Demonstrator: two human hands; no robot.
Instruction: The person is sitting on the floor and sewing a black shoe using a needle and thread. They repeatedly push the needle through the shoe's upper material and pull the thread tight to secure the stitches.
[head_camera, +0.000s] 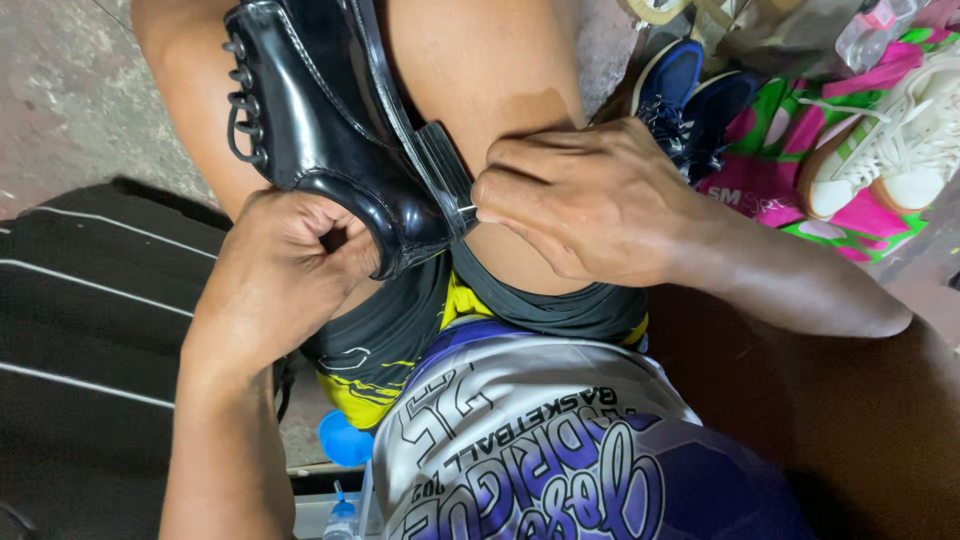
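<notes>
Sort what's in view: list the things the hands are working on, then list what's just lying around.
In hand:
black leather shoe, gripped by the left hand
its heel, where the right hand pinches a small metal pin

Lying about:
white sneaker
blue sneakers
pink-and-green bag
blue bottle cap
striped black cloth

We see soft, even daylight with weak shadows. Bright glare streaks the glossy black shoe (330, 130). The middle is sharp; the near shirt (540, 450) at the bottom edge blurs slightly.
</notes>
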